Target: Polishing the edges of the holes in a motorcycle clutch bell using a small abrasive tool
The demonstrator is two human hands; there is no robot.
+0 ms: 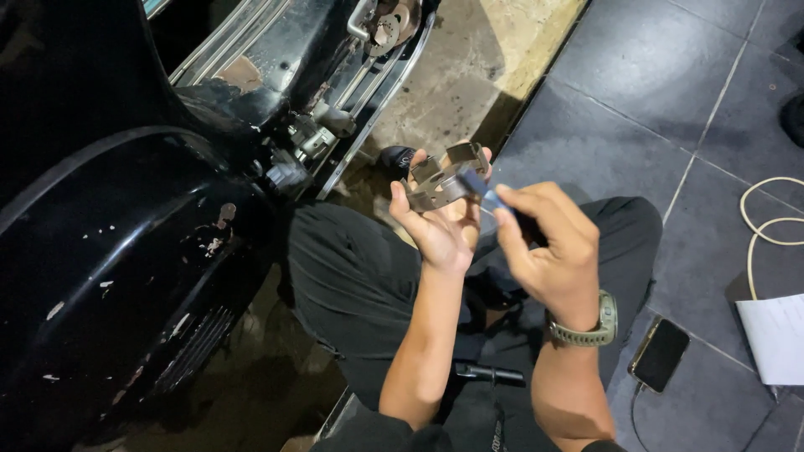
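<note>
Left hand (437,224) grips a curved metal bracket (444,177); right hand (548,247) pinches a small blue-grey piece (481,187) against it, beside the black scooter body (126,251).

A black scooter body (126,251) with chipped paint fills the left side. On the dark tiled floor (653,109) a phone (660,354) lies near the lower right (screen dark), a white sheet (775,335) at the right edge, a pale cable (766,226) looping above it.
</note>
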